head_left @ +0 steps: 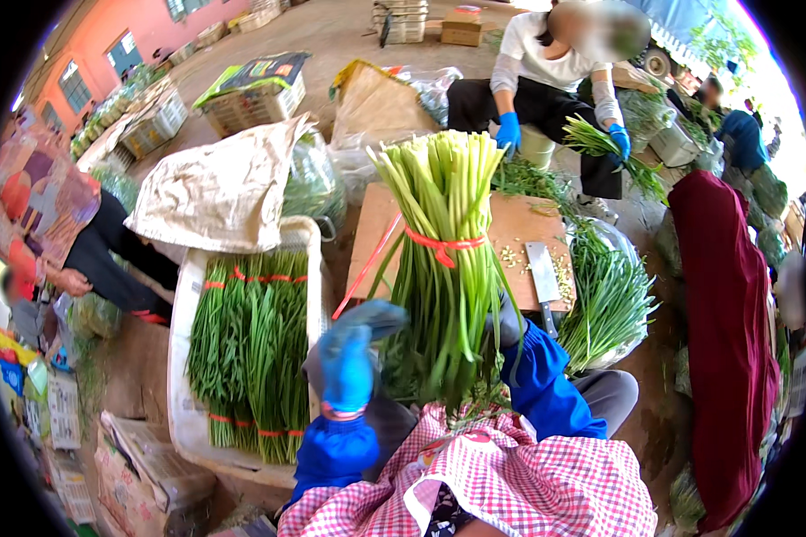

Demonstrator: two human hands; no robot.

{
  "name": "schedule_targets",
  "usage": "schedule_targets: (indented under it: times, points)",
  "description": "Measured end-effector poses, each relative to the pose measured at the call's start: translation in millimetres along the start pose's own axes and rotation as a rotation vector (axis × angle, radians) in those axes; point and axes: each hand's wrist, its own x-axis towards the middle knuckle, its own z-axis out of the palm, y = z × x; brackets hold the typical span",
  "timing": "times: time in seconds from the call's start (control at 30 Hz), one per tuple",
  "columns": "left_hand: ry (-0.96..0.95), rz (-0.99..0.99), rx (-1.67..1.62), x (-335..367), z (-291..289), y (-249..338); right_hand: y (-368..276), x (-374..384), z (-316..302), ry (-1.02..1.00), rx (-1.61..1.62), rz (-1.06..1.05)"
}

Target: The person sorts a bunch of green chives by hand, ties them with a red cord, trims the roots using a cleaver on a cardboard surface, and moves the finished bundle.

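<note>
Stem ends up, a thick bundle of long green leafy stalks (448, 224) stands upright before me, with an orange-red ribbon (443, 243) tied round its upper part. One long ribbon end slants down to the left. My right hand (512, 320), in a dark glove, is at the bundle's right side and seems to grip it; the leaves hide most of its fingers. Apart from the bundle on the left is my left hand (347, 358), blue-gloved and slightly blurred, fingers stretched out, nothing visible in it. Behind the bundle lies a wooden board (376, 224).
A white crate (181, 394) of tied green bundles stands left. A cleaver (543, 273) lies on the board among cut bits, beside loose greens (604, 300). Opposite sits a co-worker (546, 80) in blue gloves, holding greens. A dark red cloth (725, 340) covers something at right.
</note>
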Motion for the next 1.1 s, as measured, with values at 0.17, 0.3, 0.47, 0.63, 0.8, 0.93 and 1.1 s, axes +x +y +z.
schedule_targets:
  times: [0.17,0.3,0.47,0.63,0.8,0.93,1.1]
  points:
    - [-0.115,0.141,0.111,40,-10,17,40,-12,-27,-0.209,0.0,-0.01]
    - [-0.288,-0.115,0.131,60,-31,-15,69,-8,-28,-0.364,-0.055,-0.085]
    - [-0.225,-0.217,-0.086,69,-32,-43,81,-5,-30,-0.477,-0.163,-0.143]
    - [-0.111,-0.111,-0.303,58,-25,-38,10,4,-1,-0.295,-0.039,0.368]
    - [0.078,0.001,-0.161,48,-40,-50,-44,4,-49,0.14,-1.114,-0.005]
    - [0.179,0.061,0.009,35,-35,-48,-79,23,-10,0.286,-0.396,-0.27]
    - [0.205,0.026,0.058,21,-12,-60,-73,50,63,0.309,-0.544,-0.477]
